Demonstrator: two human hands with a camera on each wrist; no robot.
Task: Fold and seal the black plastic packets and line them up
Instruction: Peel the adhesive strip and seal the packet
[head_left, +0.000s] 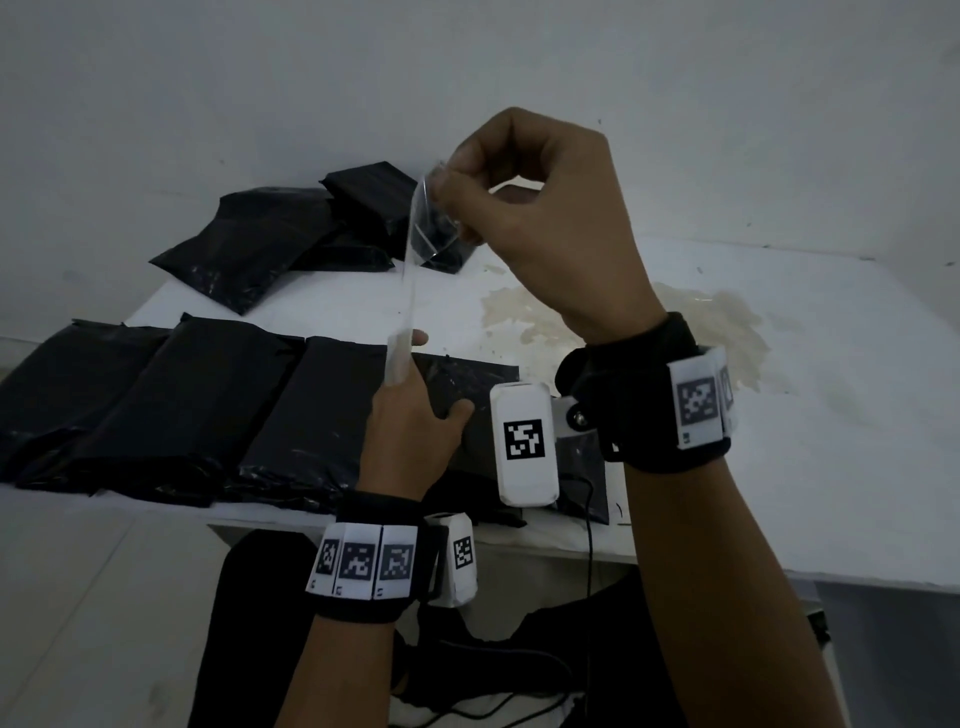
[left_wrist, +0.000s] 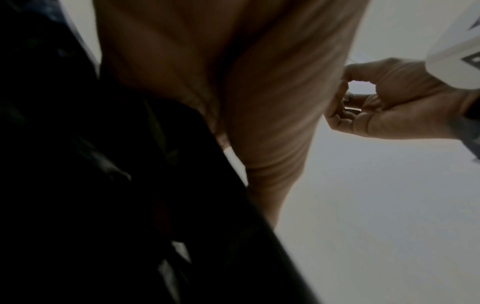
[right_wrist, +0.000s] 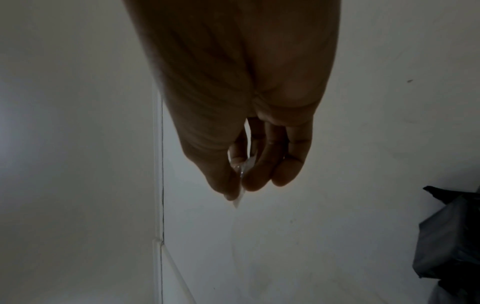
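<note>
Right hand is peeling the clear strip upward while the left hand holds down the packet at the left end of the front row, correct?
Not quite. In the head view the left hand presses the packet at the right end of the front row. The right hand does pinch the clear strip, raised above.

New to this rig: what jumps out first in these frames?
The raised right hand pinches a clear strip stretching down to the left hand, which rests on a black packet at the near table edge. Left of it lies a row of folded packets; a loose heap sits behind.
</note>
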